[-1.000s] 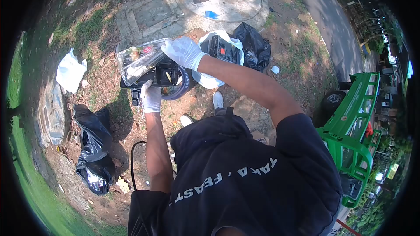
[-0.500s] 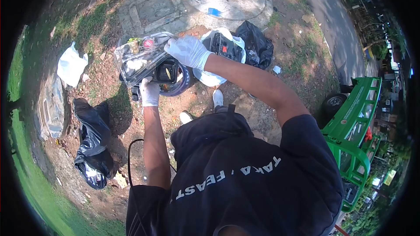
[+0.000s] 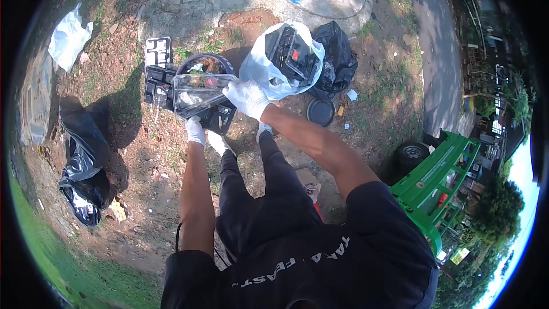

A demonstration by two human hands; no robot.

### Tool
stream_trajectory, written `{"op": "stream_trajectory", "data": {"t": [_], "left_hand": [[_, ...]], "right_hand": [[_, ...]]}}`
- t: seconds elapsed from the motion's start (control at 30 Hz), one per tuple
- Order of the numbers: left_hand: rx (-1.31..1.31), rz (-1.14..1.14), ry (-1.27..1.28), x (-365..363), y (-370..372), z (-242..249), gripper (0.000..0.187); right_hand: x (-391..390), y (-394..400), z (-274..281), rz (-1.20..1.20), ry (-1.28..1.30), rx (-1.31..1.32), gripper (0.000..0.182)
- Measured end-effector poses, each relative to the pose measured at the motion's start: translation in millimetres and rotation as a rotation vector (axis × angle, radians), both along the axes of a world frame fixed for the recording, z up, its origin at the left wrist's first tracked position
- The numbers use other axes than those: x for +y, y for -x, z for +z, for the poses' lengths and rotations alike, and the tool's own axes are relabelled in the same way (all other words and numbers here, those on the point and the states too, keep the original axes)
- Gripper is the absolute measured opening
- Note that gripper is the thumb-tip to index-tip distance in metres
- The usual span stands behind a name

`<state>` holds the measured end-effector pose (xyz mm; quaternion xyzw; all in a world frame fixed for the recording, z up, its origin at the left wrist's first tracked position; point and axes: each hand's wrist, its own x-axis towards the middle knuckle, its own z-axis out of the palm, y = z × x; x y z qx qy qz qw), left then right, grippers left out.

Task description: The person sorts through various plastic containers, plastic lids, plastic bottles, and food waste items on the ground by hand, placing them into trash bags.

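Observation:
My left hand [image 3: 195, 131], in a white glove, is closed on the lower edge of a black plastic food tray [image 3: 219, 117]. My right hand [image 3: 247, 96], gloved too, grips the right end of a clear plastic lid [image 3: 194, 98], which overlaps the tray. Some of the fingers are hidden behind these pieces. Just beyond the lid stands a round bucket [image 3: 229, 66] with food waste in it, partly seen through the clear plastic. Left of it lie black compartment trays [image 3: 155, 87] and a white compartment tray [image 3: 158, 51].
A white plastic bag [image 3: 257, 68] full of black containers stands right of the bucket, beside a black bag [image 3: 337, 51]. A round dark lid [image 3: 321, 113] lies nearby. Another black bag [image 3: 86, 154] sits at left. A green cart [image 3: 432, 183] stands at right.
Both hands have come lower and nearer my body with the tray and lid. The lid has tilted flatter, and more of the bucket shows. My view has shifted, revealing my legs.

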<state>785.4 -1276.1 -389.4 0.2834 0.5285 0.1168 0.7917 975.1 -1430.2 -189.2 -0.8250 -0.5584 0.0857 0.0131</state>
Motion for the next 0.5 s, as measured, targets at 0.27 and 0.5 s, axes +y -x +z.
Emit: {"op": "stream_trajectory", "data": {"t": [0.27,0.5], "left_hand": [[0.127,0.021,0.162,0.7,2.1,-81.1,0.028],[0.100,0.047,0.221,0.1,-2.9,-72.2,0.027]], "right_hand": [[4.2,-17.7,-81.4,0.060,-0.108,-0.033,0.005],[13.8,-0.5,-104.5,0.034,-0.114,0.008,0.005]]}}
